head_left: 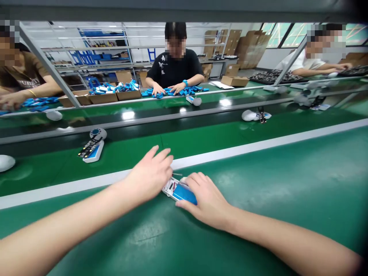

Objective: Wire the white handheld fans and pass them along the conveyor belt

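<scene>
My right hand (205,199) is closed around a white plastic housing (166,192), thumb on the near side and fingers on the far side. Inside the housing lies a blue battery pack (184,194), with thin red wires beside it at the left end. Over that left end is my left hand (152,174), its outer fingers fanned out and its index finger bent down. The left thumb is hidden, and so is whatever the fingertips pinch. A thin greyish strip (177,174) shows between the two hands.
Beyond a white strip (235,150) runs a green belt (129,149) carrying an opened unit with a circuit board (91,147) and another unit (257,115). Across it, several people work near blue packs (186,91) and cardboard boxes (103,98). An overhead shelf (184,11) crosses the top.
</scene>
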Available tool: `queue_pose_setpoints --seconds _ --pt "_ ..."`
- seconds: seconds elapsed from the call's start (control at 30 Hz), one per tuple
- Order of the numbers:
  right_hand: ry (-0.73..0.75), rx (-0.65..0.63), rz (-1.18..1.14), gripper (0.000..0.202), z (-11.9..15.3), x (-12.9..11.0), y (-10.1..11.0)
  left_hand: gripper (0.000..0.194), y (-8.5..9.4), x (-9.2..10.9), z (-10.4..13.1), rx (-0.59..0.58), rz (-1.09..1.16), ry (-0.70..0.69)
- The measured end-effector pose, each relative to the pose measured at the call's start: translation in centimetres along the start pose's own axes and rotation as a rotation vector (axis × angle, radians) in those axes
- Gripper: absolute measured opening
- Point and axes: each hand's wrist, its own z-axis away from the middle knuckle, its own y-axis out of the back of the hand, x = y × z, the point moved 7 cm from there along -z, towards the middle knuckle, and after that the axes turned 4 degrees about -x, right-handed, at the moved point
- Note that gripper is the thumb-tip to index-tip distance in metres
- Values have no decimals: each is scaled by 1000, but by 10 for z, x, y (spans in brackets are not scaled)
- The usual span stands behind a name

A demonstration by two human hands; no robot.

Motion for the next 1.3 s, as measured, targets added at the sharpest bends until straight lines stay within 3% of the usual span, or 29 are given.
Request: queue_pose_setpoints --seconds 0.07,0.13,0.3,0.37,0.47,0.63,0.7,0.83,0.97,1.13,1.3 --pt "-3 23 -55 26 -12 -2 3 23 -6 13 11 -63 -20 118" --pt "-5 23 -172 22 -24 -2 1 32 -17 16 29 -75 119 284" --pt "-16 -68 -522 30 -49 0 -18 45 -47 0 75 200 637 508" --pt "-13 -78 -624 35 -54 -1 -25 45 -56 -6 81 267 675 493" --pt "-59 -15 -755 36 -55 1 -29 44 -61 -10 80 302 562 450" --pt "-114 14 -711 26 -51 5 -32 42 -49 -12 73 410 248 392" --pt "-95 5 -684 22 -51 3 -33 39 -47 -9 68 385 195 348" --pt "-103 -10 -701 24 -52 2 -35 34 -45 -9 59 314 132 389" --pt "-105 -8 -722 32 -52 0 -32 23 -34 -11 58 355 84 344" --pt "34 42 -534 25 -60 -12 -23 12 -23 -12 70 385 32 255" --pt "275 -5 -434 7 -68 -31 -34 12 -41 -20 80 356 366 475"
